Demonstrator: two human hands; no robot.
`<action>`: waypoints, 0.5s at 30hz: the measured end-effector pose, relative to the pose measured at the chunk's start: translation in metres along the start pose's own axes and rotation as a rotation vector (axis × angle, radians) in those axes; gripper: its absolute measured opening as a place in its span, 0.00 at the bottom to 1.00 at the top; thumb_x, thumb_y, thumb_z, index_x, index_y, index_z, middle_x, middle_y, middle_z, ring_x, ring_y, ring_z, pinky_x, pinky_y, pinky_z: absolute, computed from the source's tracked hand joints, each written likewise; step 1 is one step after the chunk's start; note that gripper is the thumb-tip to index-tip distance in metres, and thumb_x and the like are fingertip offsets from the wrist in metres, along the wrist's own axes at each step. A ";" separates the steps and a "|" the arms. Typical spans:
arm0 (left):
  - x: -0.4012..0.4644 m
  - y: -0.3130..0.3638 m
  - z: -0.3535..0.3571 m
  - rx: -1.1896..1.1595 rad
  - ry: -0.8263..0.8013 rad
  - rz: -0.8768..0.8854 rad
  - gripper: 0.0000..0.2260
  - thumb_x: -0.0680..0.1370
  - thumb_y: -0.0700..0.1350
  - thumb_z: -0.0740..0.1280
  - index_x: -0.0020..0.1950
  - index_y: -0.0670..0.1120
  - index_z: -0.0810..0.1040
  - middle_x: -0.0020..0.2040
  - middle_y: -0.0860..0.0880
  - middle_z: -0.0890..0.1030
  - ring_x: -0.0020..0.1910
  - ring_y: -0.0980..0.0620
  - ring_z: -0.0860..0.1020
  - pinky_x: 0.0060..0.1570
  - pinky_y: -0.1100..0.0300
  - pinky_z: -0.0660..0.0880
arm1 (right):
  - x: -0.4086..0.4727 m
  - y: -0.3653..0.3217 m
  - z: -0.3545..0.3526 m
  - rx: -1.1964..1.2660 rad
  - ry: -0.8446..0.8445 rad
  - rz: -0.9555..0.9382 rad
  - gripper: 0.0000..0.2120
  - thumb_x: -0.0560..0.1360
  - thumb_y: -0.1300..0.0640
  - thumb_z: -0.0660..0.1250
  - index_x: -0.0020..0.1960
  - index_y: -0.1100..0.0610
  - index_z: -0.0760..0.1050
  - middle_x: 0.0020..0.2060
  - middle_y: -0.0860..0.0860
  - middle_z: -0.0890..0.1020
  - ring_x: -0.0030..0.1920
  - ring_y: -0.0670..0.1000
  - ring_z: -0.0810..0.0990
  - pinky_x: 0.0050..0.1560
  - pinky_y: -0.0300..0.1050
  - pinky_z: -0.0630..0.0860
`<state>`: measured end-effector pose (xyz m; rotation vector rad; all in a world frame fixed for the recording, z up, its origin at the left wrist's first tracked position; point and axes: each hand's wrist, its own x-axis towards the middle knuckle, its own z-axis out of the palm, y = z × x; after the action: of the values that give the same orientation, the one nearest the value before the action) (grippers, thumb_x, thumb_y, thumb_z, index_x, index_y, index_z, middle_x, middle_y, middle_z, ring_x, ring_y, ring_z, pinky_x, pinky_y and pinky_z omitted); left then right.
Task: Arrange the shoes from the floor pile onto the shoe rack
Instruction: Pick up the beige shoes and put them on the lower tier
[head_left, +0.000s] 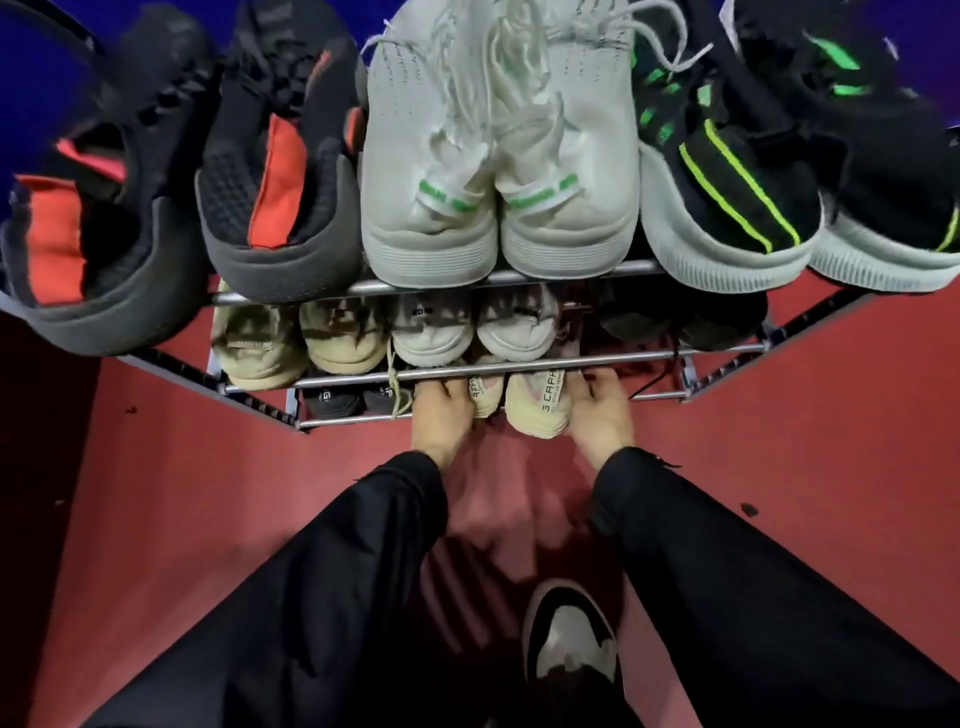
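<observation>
While the top tier of the shoe rack (519, 274) across the upper frame is packed full, with a black-and-red pair (280, 171) at upper left, a white knit pair (498, 171) in the middle and a black pair with green stripes (727, 182) at upper right, the action is down on the lowest tier at centre frame. The middle tier looks filled too: beige shoes (301, 343) on its left, pale grey ones (478, 327) in the middle, something dark on its right that is too shadowed to name. On the bottom tier a small black pair (343, 402) already sits at left.

Now the cream pair (535, 410) goes in, heels toward the camera. The left hand (441, 415) wraps the left shoe of the pair, which is mostly hidden behind it; the right hand (600, 410) curls round the outer side of the right shoe, whose heel pokes out past the front rail. So each grip is closed on a shoe, one to a hand, the two shoes lying between the hands.

By my read, we're near the end: no loose shoes show on the red floor (156, 493), though the pile may lie out of frame. Bottom-tier space to the right of the hands seems free, with only a dark lace hanging there.
</observation>
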<state>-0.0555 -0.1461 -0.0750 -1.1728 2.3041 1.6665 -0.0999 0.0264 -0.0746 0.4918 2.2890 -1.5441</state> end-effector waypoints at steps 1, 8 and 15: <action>0.004 -0.001 0.002 0.012 0.021 -0.007 0.16 0.81 0.49 0.58 0.52 0.37 0.78 0.52 0.33 0.82 0.52 0.38 0.80 0.55 0.43 0.76 | 0.005 -0.002 0.003 -0.018 0.010 0.019 0.10 0.74 0.40 0.60 0.47 0.45 0.72 0.43 0.49 0.85 0.49 0.57 0.84 0.56 0.61 0.79; -0.003 0.003 0.001 -0.023 0.057 -0.023 0.08 0.82 0.43 0.61 0.54 0.39 0.75 0.53 0.43 0.78 0.54 0.44 0.77 0.56 0.59 0.70 | 0.024 -0.013 0.027 -0.008 -0.017 0.043 0.18 0.78 0.60 0.62 0.68 0.53 0.72 0.53 0.49 0.82 0.57 0.53 0.80 0.61 0.42 0.72; -0.011 -0.016 0.001 0.312 0.064 0.127 0.13 0.74 0.45 0.70 0.53 0.39 0.75 0.56 0.37 0.78 0.60 0.36 0.73 0.62 0.47 0.72 | 0.022 -0.012 0.042 -0.115 0.001 -0.003 0.15 0.77 0.57 0.64 0.61 0.61 0.77 0.56 0.57 0.83 0.55 0.55 0.79 0.57 0.45 0.73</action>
<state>-0.0384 -0.1411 -0.0827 -1.0469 2.6058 1.2523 -0.1213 -0.0151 -0.0893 0.4583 2.3640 -1.4036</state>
